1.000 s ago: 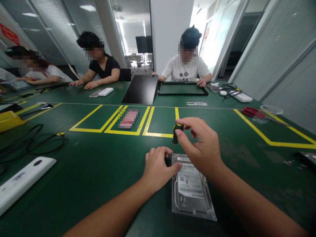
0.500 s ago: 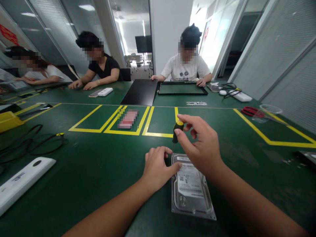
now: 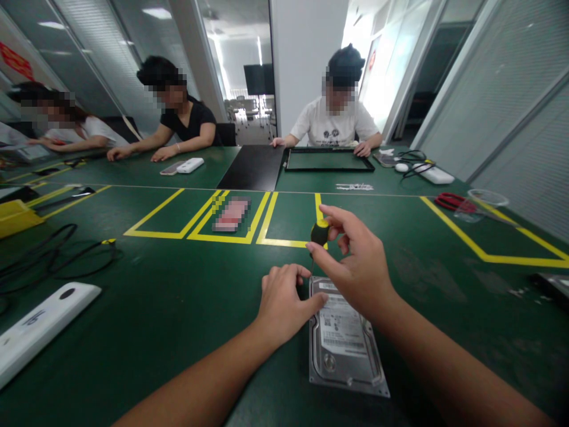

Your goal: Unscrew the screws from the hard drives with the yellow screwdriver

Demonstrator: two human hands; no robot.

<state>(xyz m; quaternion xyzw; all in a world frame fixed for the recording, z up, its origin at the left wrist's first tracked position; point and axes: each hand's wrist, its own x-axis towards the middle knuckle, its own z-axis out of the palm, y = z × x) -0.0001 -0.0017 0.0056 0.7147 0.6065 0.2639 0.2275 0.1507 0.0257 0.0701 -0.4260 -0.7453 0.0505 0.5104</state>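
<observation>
A silver hard drive (image 3: 344, 341) with a white label lies flat on the green table in front of me. My left hand (image 3: 282, 302) grips its far left side, thumb on the top face and fingers along the corner. Between the thumb and fingers of my right hand (image 3: 362, 261) is the black and yellow handle of a screwdriver (image 3: 319, 233). It stands nearly upright, its thin shaft pointing down to the drive's far left corner, close to my left fingertip. The exact spot under its tip is too small to make out.
A white power bank (image 3: 42, 329) and black cables (image 3: 84, 261) lie at left. Beyond the yellow tape is a phone (image 3: 232, 214). Red-handled scissors (image 3: 456, 201) and a clear plastic cup (image 3: 486, 201) are at right. Across the table, a co-worker holds a black frame (image 3: 329, 169).
My right thumb and fingers have shifted slightly left, and the screwdriver handle has turned and tilted a little. My left hand and the hard drive stay put. One co-worker's hand has moved left.
</observation>
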